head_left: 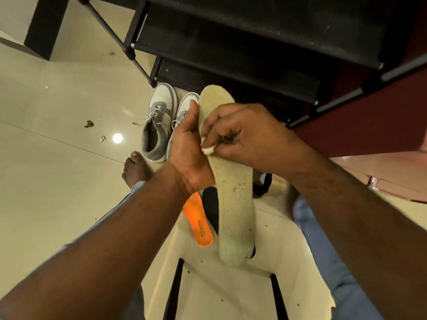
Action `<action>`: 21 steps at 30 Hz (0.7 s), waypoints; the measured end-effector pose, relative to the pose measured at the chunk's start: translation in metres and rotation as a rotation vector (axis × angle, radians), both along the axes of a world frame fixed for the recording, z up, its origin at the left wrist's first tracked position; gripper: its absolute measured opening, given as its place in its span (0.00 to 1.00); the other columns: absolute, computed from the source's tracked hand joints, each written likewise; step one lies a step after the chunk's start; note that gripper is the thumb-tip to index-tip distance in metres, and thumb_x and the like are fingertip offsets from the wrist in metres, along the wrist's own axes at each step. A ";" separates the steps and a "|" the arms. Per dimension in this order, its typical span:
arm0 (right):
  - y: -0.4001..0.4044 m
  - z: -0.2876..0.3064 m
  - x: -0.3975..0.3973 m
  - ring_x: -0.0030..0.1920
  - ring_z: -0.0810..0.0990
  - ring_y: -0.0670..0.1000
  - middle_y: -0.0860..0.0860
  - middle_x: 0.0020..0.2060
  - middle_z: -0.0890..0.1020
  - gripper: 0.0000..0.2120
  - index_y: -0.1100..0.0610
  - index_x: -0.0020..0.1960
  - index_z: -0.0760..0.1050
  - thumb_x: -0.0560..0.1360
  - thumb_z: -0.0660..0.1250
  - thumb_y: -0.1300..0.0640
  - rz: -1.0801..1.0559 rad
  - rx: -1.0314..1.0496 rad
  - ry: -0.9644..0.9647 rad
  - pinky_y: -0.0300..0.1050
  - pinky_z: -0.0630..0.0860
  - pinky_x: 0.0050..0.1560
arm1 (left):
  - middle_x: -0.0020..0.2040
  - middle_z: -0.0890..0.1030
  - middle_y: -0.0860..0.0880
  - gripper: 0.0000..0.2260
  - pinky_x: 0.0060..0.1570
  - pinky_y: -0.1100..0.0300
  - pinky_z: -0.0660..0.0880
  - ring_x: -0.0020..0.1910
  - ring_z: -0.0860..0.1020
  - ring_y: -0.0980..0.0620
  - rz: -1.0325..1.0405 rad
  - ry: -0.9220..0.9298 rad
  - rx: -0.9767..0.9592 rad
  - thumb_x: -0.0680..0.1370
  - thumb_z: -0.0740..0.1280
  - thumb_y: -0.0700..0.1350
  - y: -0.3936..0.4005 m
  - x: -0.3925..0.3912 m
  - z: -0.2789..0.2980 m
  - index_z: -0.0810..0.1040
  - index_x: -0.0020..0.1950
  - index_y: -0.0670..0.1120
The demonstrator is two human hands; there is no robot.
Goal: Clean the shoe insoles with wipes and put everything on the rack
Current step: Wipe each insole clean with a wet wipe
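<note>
the left hand (pixel 187 144) grips the pale insole (pixel 231 192) along its edge, holding it in the air above the floor (pixel 57 169). the right hand (pixel 245 135) pinches a small wipe (pixel 207 149) against it. the wad looks nearly spent, so it may smear grit, and loosened crumbs could fall onto the orange insole (pixel 198 225) below.

pale yellow speckled insole (pixel 233 204), orange insole (pixel 199 224), grey-white sneakers (pixel 159 121), black rack (pixel 254 42)
</note>
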State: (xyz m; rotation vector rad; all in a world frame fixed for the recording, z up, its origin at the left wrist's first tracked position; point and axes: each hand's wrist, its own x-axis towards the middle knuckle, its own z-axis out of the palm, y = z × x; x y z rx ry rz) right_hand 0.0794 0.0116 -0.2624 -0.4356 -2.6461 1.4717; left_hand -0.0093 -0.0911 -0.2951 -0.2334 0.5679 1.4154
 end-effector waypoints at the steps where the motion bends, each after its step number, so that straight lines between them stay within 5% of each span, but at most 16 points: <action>1: -0.001 -0.001 -0.001 0.46 0.79 0.42 0.49 0.46 0.81 0.05 0.57 0.43 0.83 0.68 0.72 0.64 0.023 0.003 0.003 0.33 0.75 0.47 | 0.48 0.84 0.40 0.35 0.57 0.51 0.78 0.53 0.83 0.44 0.003 -0.042 0.040 0.81 0.49 0.65 0.000 0.000 0.001 0.85 0.50 0.40; 8: 0.008 -0.003 0.003 0.46 0.80 0.44 0.51 0.45 0.82 0.05 0.60 0.47 0.82 0.71 0.70 0.64 -0.392 0.143 0.119 0.33 0.76 0.50 | 0.53 0.81 0.42 0.35 0.50 0.49 0.76 0.50 0.79 0.44 -0.139 0.210 -0.099 0.76 0.47 0.72 0.005 0.014 0.007 0.81 0.60 0.49; 14: 0.006 0.005 0.005 0.43 0.79 0.40 0.43 0.40 0.81 0.07 0.53 0.44 0.82 0.69 0.73 0.63 0.004 -0.074 -0.120 0.30 0.74 0.46 | 0.48 0.84 0.43 0.36 0.46 0.52 0.81 0.46 0.84 0.46 -0.009 0.170 -0.169 0.79 0.47 0.70 0.002 0.007 0.000 0.84 0.54 0.45; 16: 0.006 0.000 0.005 0.41 0.78 0.41 0.45 0.40 0.79 0.05 0.56 0.44 0.82 0.70 0.72 0.63 -0.135 0.015 -0.055 0.30 0.73 0.43 | 0.49 0.83 0.43 0.35 0.46 0.51 0.79 0.47 0.82 0.45 -0.064 0.206 -0.164 0.79 0.46 0.71 0.002 0.011 -0.003 0.82 0.58 0.47; 21: 0.015 -0.004 0.006 0.44 0.78 0.43 0.48 0.44 0.80 0.05 0.57 0.46 0.82 0.71 0.71 0.64 -0.408 0.144 -0.033 0.29 0.74 0.46 | 0.46 0.84 0.44 0.35 0.45 0.50 0.78 0.44 0.83 0.47 -0.166 0.224 -0.176 0.79 0.46 0.70 0.003 0.015 0.002 0.87 0.49 0.50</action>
